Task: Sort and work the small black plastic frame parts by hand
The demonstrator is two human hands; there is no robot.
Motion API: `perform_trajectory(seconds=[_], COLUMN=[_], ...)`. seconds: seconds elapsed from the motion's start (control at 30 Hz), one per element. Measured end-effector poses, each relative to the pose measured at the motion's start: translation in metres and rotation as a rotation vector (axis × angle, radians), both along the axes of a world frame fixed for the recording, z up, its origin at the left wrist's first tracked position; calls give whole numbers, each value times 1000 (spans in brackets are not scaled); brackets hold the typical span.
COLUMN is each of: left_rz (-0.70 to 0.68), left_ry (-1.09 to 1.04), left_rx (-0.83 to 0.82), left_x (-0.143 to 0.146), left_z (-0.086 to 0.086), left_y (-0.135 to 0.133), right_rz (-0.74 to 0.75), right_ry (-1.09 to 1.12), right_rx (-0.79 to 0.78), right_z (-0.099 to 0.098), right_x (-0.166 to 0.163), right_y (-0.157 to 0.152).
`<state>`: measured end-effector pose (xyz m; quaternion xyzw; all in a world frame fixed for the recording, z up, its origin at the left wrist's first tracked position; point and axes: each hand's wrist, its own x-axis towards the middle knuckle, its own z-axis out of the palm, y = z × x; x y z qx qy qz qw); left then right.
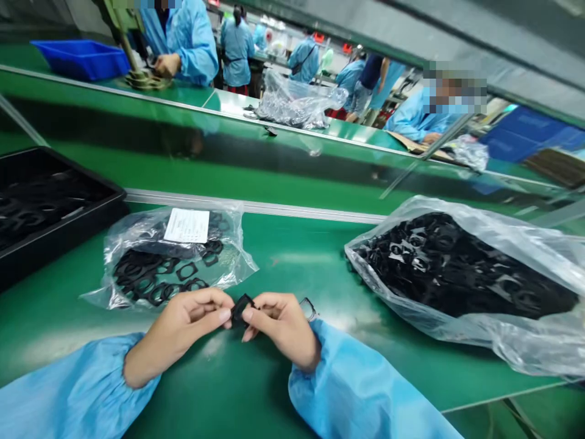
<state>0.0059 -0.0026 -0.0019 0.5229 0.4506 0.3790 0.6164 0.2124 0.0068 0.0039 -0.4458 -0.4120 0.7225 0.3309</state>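
Observation:
Between my two hands, just above the green tabletop, is a small black plastic part. My left hand pinches its left side with thumb and fingertips. On the opposite side, my right hand grips it with thumb and forefinger. Fingers cover much of the part, so its full shape is hidden. A thin dark frame-like piece lies on the table by my right wrist. Behind my left hand rests a clear plastic bag of black ring-shaped parts, with a white label on it.
At right lies a large open plastic bag full of black parts. A black bin with more parts stands at left. Beyond the clear divider, co-workers in blue smocks work near a blue tray and a crumpled plastic bag.

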Motion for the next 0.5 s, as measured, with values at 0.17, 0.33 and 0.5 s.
perform_trajectory(seconds=[0.17,0.33,0.5], left_rz=[-2,-24,-52], left_ry=[-31,-42,-56], left_rx=[-4,6,33], left_x=[1,-1,-2], left_z=[-2,-2,-1], left_y=[-1,-2,-1], right_rz=[52,105,144], right_ry=[40,63,77], right_rx=[-28,-21,-39], right_z=[0,1,2], right_x=[-2,-2,-3], right_y=[-3,-4,-2])
